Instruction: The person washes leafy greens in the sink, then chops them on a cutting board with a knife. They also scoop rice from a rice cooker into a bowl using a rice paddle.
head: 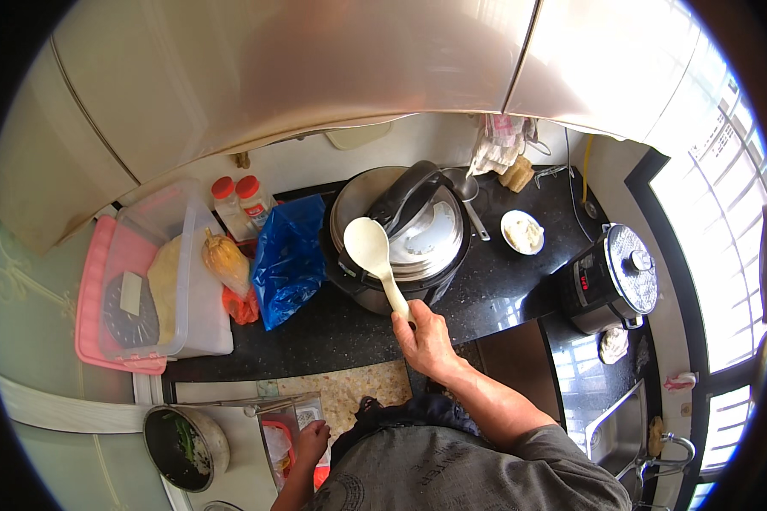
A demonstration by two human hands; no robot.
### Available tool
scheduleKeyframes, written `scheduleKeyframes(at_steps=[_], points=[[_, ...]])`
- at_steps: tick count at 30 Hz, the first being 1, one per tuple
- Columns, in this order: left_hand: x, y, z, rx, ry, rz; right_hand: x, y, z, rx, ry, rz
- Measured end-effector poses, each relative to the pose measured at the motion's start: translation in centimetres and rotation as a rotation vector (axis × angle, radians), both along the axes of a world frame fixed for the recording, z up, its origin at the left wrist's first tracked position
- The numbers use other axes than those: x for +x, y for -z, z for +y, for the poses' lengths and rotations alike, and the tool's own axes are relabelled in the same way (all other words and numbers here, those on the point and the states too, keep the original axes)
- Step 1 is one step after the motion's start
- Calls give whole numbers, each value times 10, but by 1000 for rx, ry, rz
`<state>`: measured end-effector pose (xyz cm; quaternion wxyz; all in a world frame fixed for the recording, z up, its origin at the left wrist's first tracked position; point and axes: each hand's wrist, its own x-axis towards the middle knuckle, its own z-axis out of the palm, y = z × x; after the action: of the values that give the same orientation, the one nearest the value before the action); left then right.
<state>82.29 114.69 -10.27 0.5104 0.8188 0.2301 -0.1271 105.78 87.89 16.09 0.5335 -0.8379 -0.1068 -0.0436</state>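
My right hand (429, 340) grips the handle of a cream plastic serving spoon (365, 244). The spoon's bowl is raised and overlaps the left front of an electric pressure cooker's lid (431, 233) in this view. That lid is metal with a black arched handle and sits on the cooker's dark body (374, 299). Low on the left, my left hand (313, 441) hangs beside an open drawer (287, 409), its fingers curled with nothing visible in them. A metal ladle (474, 214) lies behind the cooker, to the right. Near it stands a white bowl (523, 232) with pale food.
Left of the cooker are a blue plastic bag (287, 255), red-capped jars (248, 191) and a clear storage bin (208, 319). A second cooker (607, 278) with a lit display stands at right, near a sink (617, 434). A pot (214, 447) holding greens sits lower left. Cabinets (358, 64) overhang the counter.
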Motion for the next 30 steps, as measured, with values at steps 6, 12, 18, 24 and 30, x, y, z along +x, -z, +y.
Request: scheduleKeyframes(at_steps=[6, 12, 18, 24, 30], points=[[0, -3, 0, 23, 1, -4, 1, -2, 2, 17, 3, -11], [4, -15, -2, 65, 29, 22, 0, 5, 0, 11, 4, 0], [7, -25, -3, 117, 65, 20, 0, 5, 1, 22, 12, 21], [5, -20, -1, 116, 60, 21, 0, 5, 2, 34, 13, 1], [5, -24, -2, 130, 64, 17, 1, 6, 3, 47, 15, -34]])
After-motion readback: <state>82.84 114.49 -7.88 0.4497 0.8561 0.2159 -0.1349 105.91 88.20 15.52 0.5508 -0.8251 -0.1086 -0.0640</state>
